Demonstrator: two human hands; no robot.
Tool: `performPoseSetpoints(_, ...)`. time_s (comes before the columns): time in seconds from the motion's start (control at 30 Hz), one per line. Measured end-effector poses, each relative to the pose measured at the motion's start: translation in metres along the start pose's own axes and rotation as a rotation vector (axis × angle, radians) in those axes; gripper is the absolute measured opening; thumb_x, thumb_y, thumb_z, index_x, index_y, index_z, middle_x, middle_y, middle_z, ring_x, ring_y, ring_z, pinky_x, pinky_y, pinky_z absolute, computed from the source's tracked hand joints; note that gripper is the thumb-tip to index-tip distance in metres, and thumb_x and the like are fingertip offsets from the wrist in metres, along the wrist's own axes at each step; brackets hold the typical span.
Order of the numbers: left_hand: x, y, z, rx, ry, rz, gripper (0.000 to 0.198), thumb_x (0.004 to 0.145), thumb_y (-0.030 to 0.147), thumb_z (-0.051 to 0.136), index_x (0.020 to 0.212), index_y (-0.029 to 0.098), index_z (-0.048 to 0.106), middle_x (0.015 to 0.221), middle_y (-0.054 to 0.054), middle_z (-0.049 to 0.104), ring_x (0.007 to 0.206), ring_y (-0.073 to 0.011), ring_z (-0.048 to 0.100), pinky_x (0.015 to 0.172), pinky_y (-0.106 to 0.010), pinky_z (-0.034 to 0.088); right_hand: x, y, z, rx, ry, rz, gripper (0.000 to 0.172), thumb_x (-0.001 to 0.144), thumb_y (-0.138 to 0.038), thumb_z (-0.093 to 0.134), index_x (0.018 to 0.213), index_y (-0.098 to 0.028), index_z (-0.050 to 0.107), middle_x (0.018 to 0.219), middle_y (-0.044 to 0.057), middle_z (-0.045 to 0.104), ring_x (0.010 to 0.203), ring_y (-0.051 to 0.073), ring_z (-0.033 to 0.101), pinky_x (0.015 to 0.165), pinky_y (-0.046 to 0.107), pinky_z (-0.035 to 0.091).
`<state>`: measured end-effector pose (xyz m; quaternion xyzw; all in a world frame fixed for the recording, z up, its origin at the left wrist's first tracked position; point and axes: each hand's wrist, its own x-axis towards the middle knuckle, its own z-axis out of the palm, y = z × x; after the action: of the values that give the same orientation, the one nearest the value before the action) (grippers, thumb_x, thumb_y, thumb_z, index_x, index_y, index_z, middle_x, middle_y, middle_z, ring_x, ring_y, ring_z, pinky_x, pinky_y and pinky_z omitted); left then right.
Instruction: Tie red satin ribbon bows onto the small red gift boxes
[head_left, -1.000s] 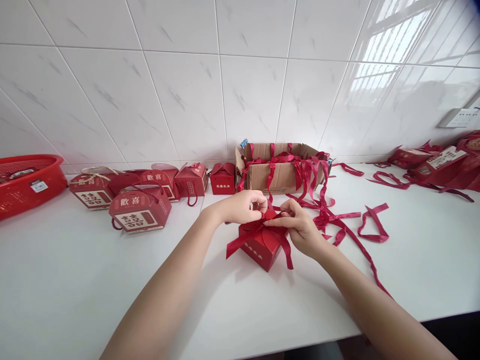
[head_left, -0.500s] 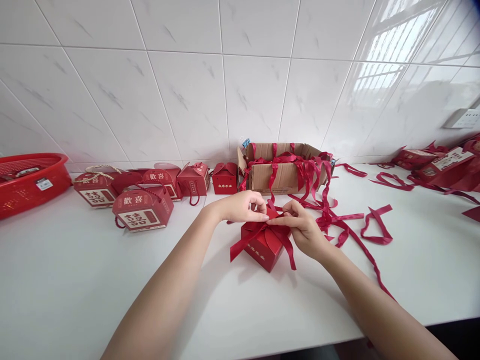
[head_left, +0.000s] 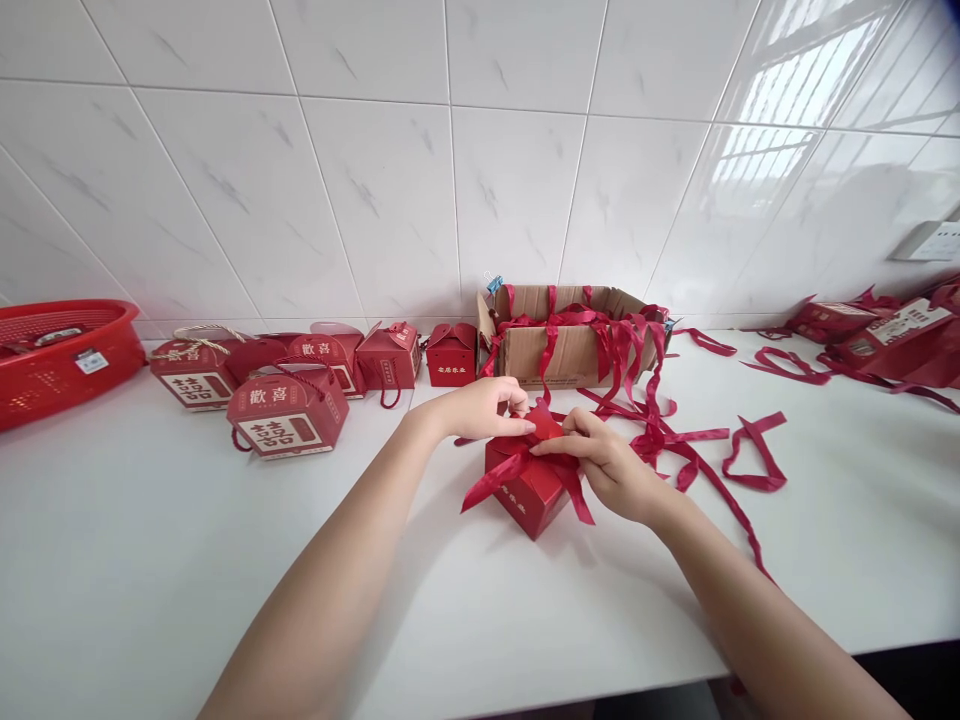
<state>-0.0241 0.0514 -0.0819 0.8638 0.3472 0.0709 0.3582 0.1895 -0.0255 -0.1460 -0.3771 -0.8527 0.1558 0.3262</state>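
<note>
Both hands (head_left: 486, 412) pinching ribbon (head_left: 493, 482) atop sm. red box (head_left: 535, 508) on wht. tbl. (head_left: 112, 550)

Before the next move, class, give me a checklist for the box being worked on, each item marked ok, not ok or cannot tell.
1. Box standing on the table: ok.
2. Left hand at the box's top: ok.
3. Right hand at the ribbon on the box: ok.
4. Ribbon tied tight: cannot tell; the hands partly cover its middle.
5. Table beside the right hand free of loose ribbons: not ok; several lie there.
</note>
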Motion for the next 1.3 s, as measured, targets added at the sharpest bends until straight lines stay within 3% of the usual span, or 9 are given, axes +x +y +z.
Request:
performPoseSetpoints(0.23,0.001,-0.004,0.000,0.013,0.008,-0.004,0.036,0.078,0.053,0.055,0.070,0.020,0.045,0.093,0.001,0.043,0.043,-0.0038,0.041,0.036,-0.024,0.034,0.000,-0.004,-0.002,-0.036,-0.009,-0.029,0.058,0.072,0.008,0.031,0.107,-0.017,0.069,0.079,0.005,0.040,0.071,0.016,0.042,0.063,0.032,0.044)
performPoseSetpoints(0.63,0.004,-0.009,-0.001,0.126,0.118,0.028,0.036,0.077,0.051,0.058,0.066,0.019,0.048,0.088,0.000,0.048,0.058,-0.0087,0.045,0.050,-0.025,0.038,-0.001,-0.003,-0.004,-0.039,-0.056,-0.050,0.055,0.074,0.006,0.033,0.106,-0.022,0.068,0.083,0.006,0.047,0.080,0.019,0.044,0.071,0.034,0.043)
performPoseSetpoints(0.77,0.001,-0.003,-0.001,0.107,0.100,-0.001,0.031,0.080,0.050,0.054,0.071,0.020,0.051,0.091,0.000,0.049,0.054,-0.0079,0.046,0.048,-0.025,0.038,0.000,0.000,-0.001,0.099,0.046,-0.037,0.047,0.083,0.000,0.030,0.103,-0.023,0.066,0.081,0.004,0.043,0.070,0.014,0.044,0.063,0.029,0.042)
performPoseSetpoints(0.93,-0.004,0.008,-0.003,0.119,0.188,0.063,0.021,0.080,0.044,0.055,0.095,0.029,0.060,0.106,-0.001,0.051,0.080,-0.0150,0.055,0.058,-0.025,0.044,0.003,-0.004,0.002,0.246,0.293,0.173,0.027,0.096,-0.025,0.035,0.118,-0.024,0.050,0.077,0.000,0.046,0.065,0.013,0.042,0.058,0.027,0.037)
performPoseSetpoints(1.0,-0.007,0.012,-0.002,0.105,0.158,0.051,0.022,0.081,0.045,0.054,0.096,0.030,0.061,0.112,-0.002,0.050,0.076,-0.0141,0.055,0.053,-0.025,0.042,0.004,-0.004,0.000,0.310,0.363,0.266,0.020,0.095,-0.035,0.040,0.105,-0.022,0.050,0.072,-0.001,0.042,0.060,0.012,0.039,0.054,0.026,0.033)
performPoseSetpoints(1.07,-0.008,0.015,-0.001,0.106,0.119,0.043,0.021,0.081,0.045,0.054,0.090,0.028,0.062,0.115,-0.002,0.049,0.078,-0.0149,0.055,0.053,-0.025,0.043,0.005,-0.003,-0.003,0.325,0.359,0.313,0.027,0.094,-0.043,0.040,0.083,-0.020,0.047,0.068,-0.002,0.038,0.059,0.012,0.036,0.053,0.026,0.031)
performPoseSetpoints(1.2,-0.007,0.021,0.005,0.174,0.117,0.133,0.019,0.080,0.045,0.057,0.082,0.027,0.063,0.112,-0.001,0.053,0.111,-0.0224,0.044,0.081,-0.031,0.045,0.005,0.002,-0.007,0.245,0.240,0.327,0.045,0.090,-0.051,0.043,0.060,-0.018,0.037,0.068,-0.001,0.034,0.061,0.012,0.035,0.057,0.028,0.032)
performPoseSetpoints(1.3,-0.003,0.024,0.012,0.192,0.103,0.157,0.025,0.080,0.049,0.057,0.077,0.024,0.062,0.113,-0.002,0.053,0.116,-0.0237,0.039,0.087,-0.034,0.043,0.005,0.004,-0.005,0.243,0.196,0.317,0.045,0.088,-0.049,0.049,0.058,-0.018,0.038,0.071,0.000,0.036,0.061,0.012,0.037,0.057,0.028,0.034)
